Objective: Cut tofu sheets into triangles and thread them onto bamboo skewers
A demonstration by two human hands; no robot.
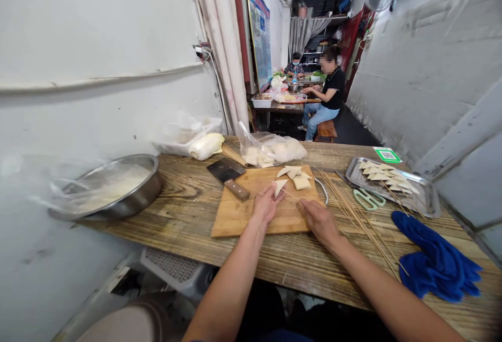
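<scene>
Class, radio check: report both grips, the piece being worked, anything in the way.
Left grip holding pale triangle. Right grip pinching skewer, tip at triangle; piercing unclear. Cleaver partly on cutting board, apart from both grips.

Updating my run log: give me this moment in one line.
left hand: holds triangle | right hand: holds skewer, aimed at triangle | piercing: unclear | board: pieces, cleaver handle | right of board: loose skewers, scissors, tray

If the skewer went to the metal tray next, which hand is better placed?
Probably the right hand: it holds the skewer and is nearer the metal tray, off to its right. The left hand is farther away, holding a white triangular slice.
</scene>
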